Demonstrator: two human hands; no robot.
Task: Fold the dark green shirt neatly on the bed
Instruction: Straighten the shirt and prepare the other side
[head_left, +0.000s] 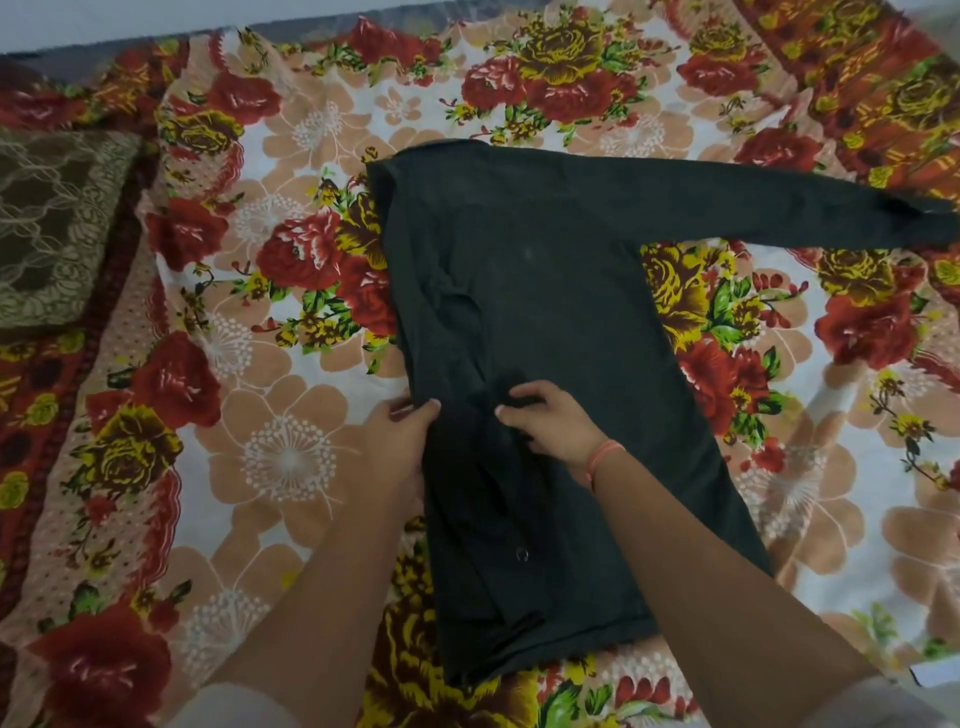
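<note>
The dark green shirt lies flat on the flowered bedsheet, its body running from the far middle down toward me. One long sleeve stretches out to the far right edge of the view. The left side looks folded inward, with a seam and a small snap near the hem. My left hand grips the shirt's left edge, thumb on top of the cloth. My right hand pinches a fold of fabric in the middle of the shirt; an orange band sits on that wrist.
A brown lace-patterned cushion rests at the left of the bed. A pale wall or floor strip runs along the far edge. A small white tag or paper shows at the lower right.
</note>
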